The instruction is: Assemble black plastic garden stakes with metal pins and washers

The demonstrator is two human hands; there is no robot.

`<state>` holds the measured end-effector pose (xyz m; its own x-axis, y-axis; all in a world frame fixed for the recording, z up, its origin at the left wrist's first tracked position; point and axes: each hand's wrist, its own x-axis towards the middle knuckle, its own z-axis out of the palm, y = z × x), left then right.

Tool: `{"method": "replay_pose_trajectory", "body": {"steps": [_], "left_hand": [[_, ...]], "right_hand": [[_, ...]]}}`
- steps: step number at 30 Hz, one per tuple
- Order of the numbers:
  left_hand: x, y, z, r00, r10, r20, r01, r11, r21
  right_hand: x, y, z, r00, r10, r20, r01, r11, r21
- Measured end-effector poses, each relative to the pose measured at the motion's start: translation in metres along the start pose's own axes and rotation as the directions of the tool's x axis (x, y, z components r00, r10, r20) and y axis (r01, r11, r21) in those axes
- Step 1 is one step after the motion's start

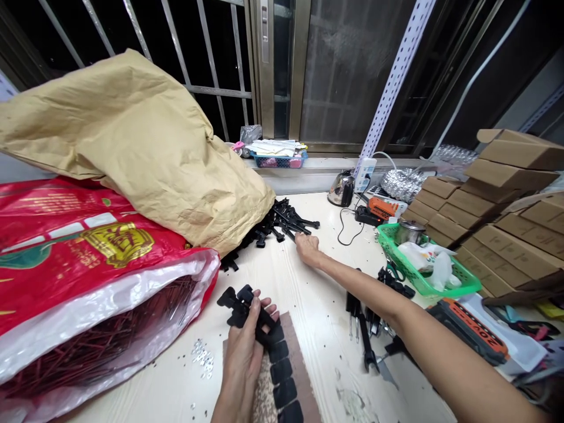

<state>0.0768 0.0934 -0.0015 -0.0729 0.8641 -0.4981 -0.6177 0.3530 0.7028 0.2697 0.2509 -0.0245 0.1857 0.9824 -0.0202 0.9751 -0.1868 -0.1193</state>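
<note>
My left hand (pixel 247 346), closed, holds a small bunch of black plastic parts (pixel 240 308) with flared ends, palm turned up. Reaching forward, my right hand (pixel 307 248) has its fingers closed round the end of a black rod-like part (pixel 289 234) at the edge of a loose pile (pixel 282 216). That pile spills from under a large brown paper sack (pixel 176 153). Just below my left hand, a row of black flat-ended pieces (pixel 282 371) lies along a brown board (pixel 299 358). Their exact kind does not show.
A red bag (pixel 88 235) full of thin dark rods lies left. Small shiny metal bits (pixel 202 358) are scattered nearby. Under my right forearm are tools and black parts (pixel 365 341). To the right stand a green basket (pixel 458 282), a kettle (pixel 341 189) and stacked cardboard boxes (pixel 497 252).
</note>
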Motion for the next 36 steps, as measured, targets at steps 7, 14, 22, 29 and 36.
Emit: {"method": "replay_pose_trajectory", "body": {"steps": [7, 14, 22, 29, 36], "left_hand": [[0.008, -0.008, -0.010, 0.996, 0.066, 0.058, -0.065, 0.998, -0.021], [0.012, -0.004, -0.014, 0.992, 0.127, 0.005, -0.127, 0.992, -0.027], [0.017, -0.003, -0.011, 0.983, 0.176, 0.044, -0.170, 0.979, -0.115], [0.022, -0.002, -0.018, 0.986, 0.168, 0.000, -0.168, 0.985, 0.036], [0.021, 0.000, -0.020, 0.977, 0.211, 0.003, -0.211, 0.977, 0.040]], "right_hand": [[0.008, 0.001, -0.004, 0.999, -0.038, -0.019, 0.040, 0.994, 0.099], [-0.015, -0.014, -0.012, 0.996, 0.034, -0.085, -0.008, 0.958, 0.286], [-0.155, -0.046, -0.022, 0.813, -0.554, -0.180, 0.500, 0.504, 0.705], [-0.055, -0.003, -0.031, 0.890, -0.434, -0.141, 0.456, 0.828, 0.325], [-0.016, 0.063, -0.034, 0.854, -0.490, -0.175, 0.519, 0.826, 0.222]]}}
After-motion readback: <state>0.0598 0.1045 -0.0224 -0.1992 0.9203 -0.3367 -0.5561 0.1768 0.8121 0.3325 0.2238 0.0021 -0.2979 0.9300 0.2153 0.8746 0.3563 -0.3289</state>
